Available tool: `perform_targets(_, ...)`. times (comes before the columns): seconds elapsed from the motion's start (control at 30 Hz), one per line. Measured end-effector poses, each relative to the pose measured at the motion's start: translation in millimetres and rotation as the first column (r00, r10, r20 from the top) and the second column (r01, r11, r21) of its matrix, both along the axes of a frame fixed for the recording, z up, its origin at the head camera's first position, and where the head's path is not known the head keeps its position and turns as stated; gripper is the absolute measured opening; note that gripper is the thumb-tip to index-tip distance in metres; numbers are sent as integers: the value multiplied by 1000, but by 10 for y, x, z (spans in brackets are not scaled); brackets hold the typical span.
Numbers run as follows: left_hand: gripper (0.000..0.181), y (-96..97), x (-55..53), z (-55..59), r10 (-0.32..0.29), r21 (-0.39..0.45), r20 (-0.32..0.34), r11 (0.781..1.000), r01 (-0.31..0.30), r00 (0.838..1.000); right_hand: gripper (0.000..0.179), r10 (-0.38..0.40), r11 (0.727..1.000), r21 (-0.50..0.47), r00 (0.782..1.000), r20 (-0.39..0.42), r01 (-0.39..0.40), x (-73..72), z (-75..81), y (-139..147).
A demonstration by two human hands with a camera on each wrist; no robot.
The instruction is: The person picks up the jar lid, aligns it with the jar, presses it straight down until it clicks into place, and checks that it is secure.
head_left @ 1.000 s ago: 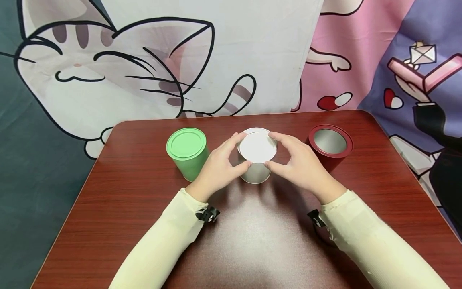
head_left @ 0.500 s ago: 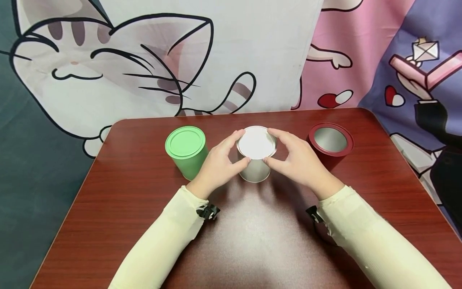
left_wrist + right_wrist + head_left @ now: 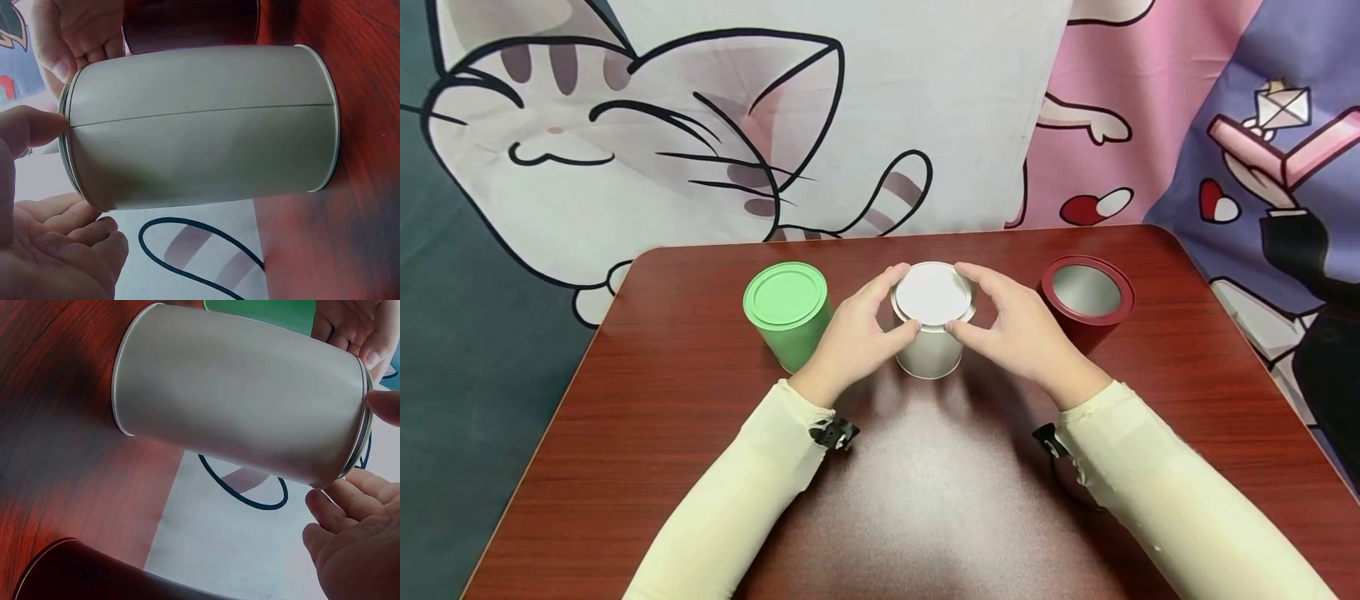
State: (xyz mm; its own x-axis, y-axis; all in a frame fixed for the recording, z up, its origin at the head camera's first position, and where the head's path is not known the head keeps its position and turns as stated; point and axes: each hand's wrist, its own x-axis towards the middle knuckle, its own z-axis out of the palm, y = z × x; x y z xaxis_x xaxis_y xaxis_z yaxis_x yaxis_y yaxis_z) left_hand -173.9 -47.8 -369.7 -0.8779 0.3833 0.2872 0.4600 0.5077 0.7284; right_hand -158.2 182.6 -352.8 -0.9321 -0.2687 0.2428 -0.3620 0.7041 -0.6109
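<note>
A white can (image 3: 929, 357) stands upright at the middle of the table, with a round white lid (image 3: 932, 293) on its top. My left hand (image 3: 859, 337) grips the lid's left side, thumb at the near edge and fingers toward the far edge. On the other side my right hand (image 3: 1022, 333) holds the lid in the same way. In the left wrist view a thumb presses on the rim of the can (image 3: 200, 131). From the right wrist the can's smooth side (image 3: 244, 394) shows, with the thumb at the lid's edge. A thin dark line runs between lid and can.
A green can (image 3: 788, 321) with a green lid stands left of the white one. To the right is a dark red can (image 3: 1086, 304) whose top has a red ring around a grey centre. They stand on a reddish-brown table (image 3: 647, 433); a printed cloth (image 3: 955, 125) hangs behind.
Both thumbs have shifted slightly up at the near edge, and the front of the lid looks a little raised. The cans stay where they were.
</note>
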Motion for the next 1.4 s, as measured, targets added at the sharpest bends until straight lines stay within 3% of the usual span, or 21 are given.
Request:
perform_targets(0.3,68,12,-20,25,20,-40,50,999,-18,999,73,-14,1000,-2,999,37,15,-25,-17,-6)
perform_targets(0.67,69,0,-21,6,5,-12,62,1000,-4,998,72,-15,1000,-12,1000,20,15,-16,-24,10)
perform_targets(1.03,63,2,-24,11,4,32,32,999,-5,999,67,-34,999,-14,999,21,34,-29,-16,-2)
perform_targets(1.4,60,21,-43,12,19,8,9,1000,-19,1000,63,-41,999,-22,999,8,41,-28,-13,-10)
